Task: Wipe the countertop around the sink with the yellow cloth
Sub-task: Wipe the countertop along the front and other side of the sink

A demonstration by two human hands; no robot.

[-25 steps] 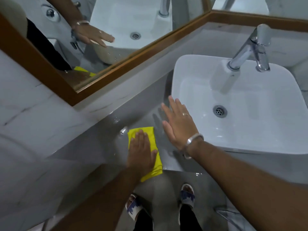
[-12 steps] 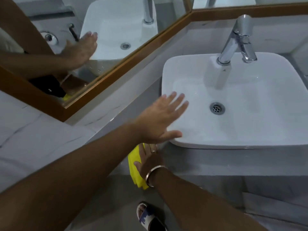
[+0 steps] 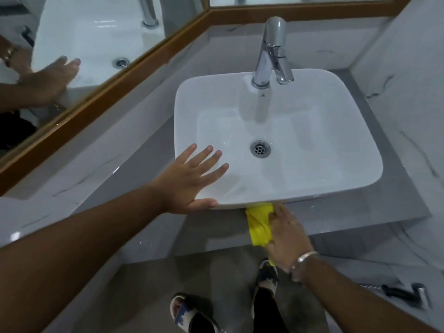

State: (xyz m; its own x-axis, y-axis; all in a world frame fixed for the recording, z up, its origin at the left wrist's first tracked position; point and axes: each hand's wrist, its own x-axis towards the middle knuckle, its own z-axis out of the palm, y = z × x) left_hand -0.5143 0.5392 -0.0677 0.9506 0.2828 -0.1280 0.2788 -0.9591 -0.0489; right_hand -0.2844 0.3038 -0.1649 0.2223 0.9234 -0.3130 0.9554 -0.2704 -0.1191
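Now that the cloth has passed from the left hand (image 3: 189,181), resting open on the basin (image 3: 312,188) rim, the right hand (image 3: 287,234) presses the yellow cloth (image 3: 258,224) flat along the worktop's (image 3: 360,212) front edge, so wiping shifts rightward.

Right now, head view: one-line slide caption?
Right hand presses yellow cloth on countertop before sink; left hand braces rim.
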